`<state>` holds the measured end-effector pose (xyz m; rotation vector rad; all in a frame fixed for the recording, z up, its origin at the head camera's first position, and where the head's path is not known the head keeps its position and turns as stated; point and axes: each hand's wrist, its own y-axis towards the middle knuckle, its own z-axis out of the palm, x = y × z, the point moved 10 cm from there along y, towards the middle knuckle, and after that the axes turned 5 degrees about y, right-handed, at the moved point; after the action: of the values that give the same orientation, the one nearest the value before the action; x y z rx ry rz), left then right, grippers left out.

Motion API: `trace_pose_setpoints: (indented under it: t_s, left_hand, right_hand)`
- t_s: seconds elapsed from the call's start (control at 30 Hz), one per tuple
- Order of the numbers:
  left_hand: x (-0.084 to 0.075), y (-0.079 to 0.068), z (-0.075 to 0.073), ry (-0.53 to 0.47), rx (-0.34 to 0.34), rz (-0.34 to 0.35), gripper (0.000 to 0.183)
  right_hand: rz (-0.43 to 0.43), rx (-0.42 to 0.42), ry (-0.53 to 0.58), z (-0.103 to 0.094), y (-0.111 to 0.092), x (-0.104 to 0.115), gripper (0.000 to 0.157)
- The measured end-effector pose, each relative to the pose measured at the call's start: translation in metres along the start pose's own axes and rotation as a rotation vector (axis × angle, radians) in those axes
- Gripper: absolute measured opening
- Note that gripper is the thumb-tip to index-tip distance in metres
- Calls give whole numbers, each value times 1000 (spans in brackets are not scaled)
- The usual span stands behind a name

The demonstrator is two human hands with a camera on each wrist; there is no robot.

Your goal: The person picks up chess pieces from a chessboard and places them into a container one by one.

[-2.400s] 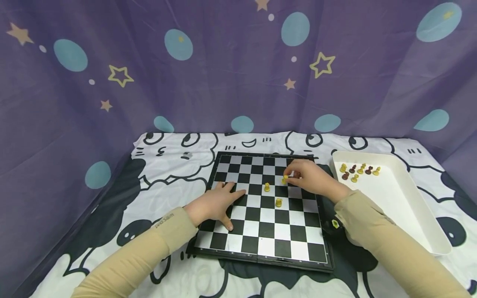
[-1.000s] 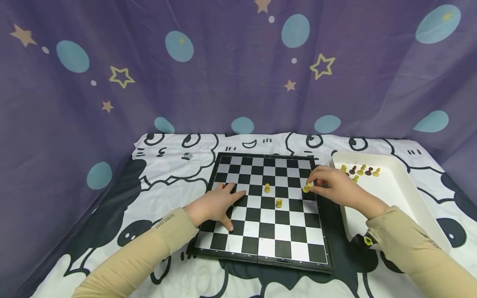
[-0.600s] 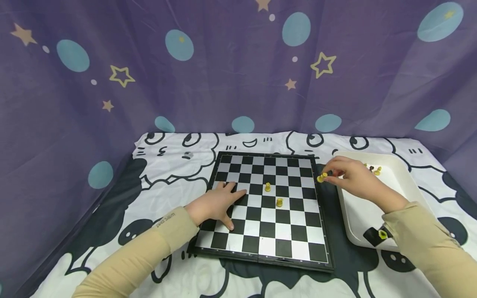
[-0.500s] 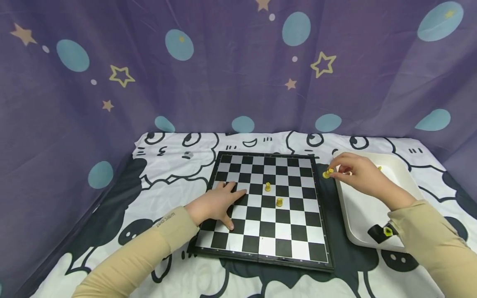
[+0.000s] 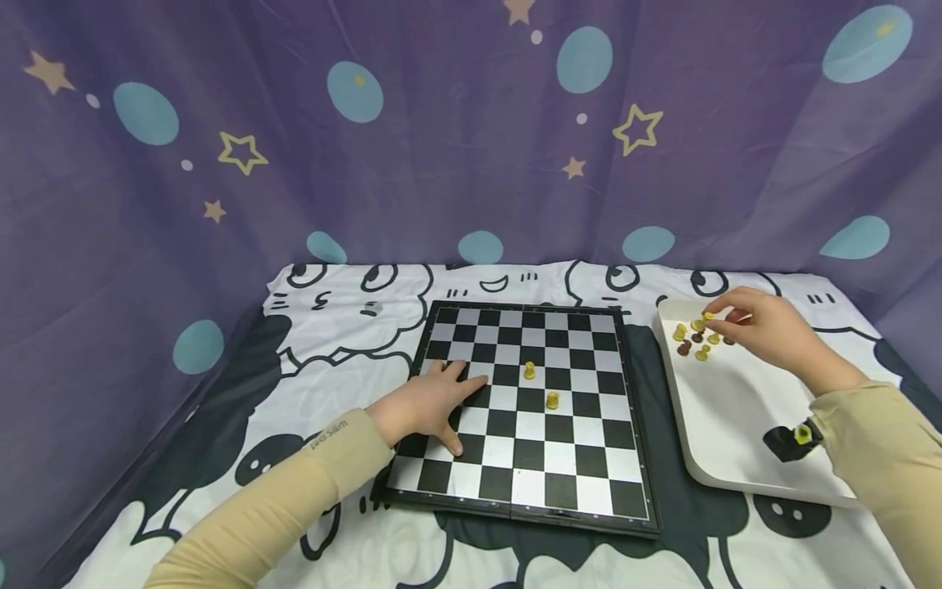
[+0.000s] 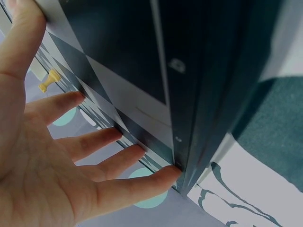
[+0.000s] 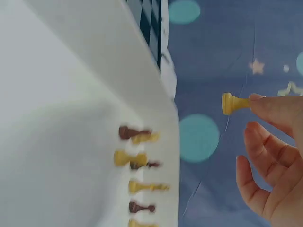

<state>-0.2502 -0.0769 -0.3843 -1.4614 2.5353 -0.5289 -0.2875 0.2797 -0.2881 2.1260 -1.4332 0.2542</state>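
My right hand [image 5: 765, 331] pinches a yellow chess piece [image 7: 233, 102] between thumb and forefinger, above the far end of the white tray [image 5: 724, 433]. Its base shows plainly in the right wrist view; the fingertips hide its top, so I cannot tell which piece it is. Fingers spread, my left hand [image 5: 427, 401] rests on the left side of the black-and-white chessboard [image 5: 528, 425]. Two yellow chess pieces stand near the board's middle: one farther back [image 5: 530, 370], one nearer [image 5: 553, 401].
Several yellow and dark red chess pieces, such as a dark red one [image 5: 684, 348], stand in the tray's far left corner. Below everything lies a cartoon-print cloth [image 5: 353, 523]. A purple curtain [image 5: 471, 164] hangs behind. My right wrist carries a black strap [image 5: 787, 444].
My right hand has lifted the pinched yellow chess piece off the board and carried it right, past the board's edge, to above the tray. The left hand has stayed in place.
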Motion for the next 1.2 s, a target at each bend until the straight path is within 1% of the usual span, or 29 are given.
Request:
trace_pose_setpoints:
  t_s: [0.23, 0.4, 0.5, 0.77, 0.93, 1.2]
  left_hand:
    - [-1, -1, -1, -4, -12, 9, 106]
    - [0, 0, 0, -5, -5, 5, 106]
    - [0, 0, 1, -6, 2, 3, 106]
    - [0, 0, 1, -6, -3, 0, 107]
    - [1, 0, 3, -8, -4, 0, 107]
    - [0, 1, 3, -5, -5, -3, 107]
  right_hand:
    - [109, 37, -2, 2, -4, -37, 16]
    - [156, 73, -16, 10, -8, -55, 15]
    - [155, 80, -21, 15, -10, -62, 13]
    - [113, 89, -40, 28, -12, -74, 10]
    - [130, 117, -31, 35, -13, -81, 11]
    - [138, 138, -29, 41, -16, -83, 13]
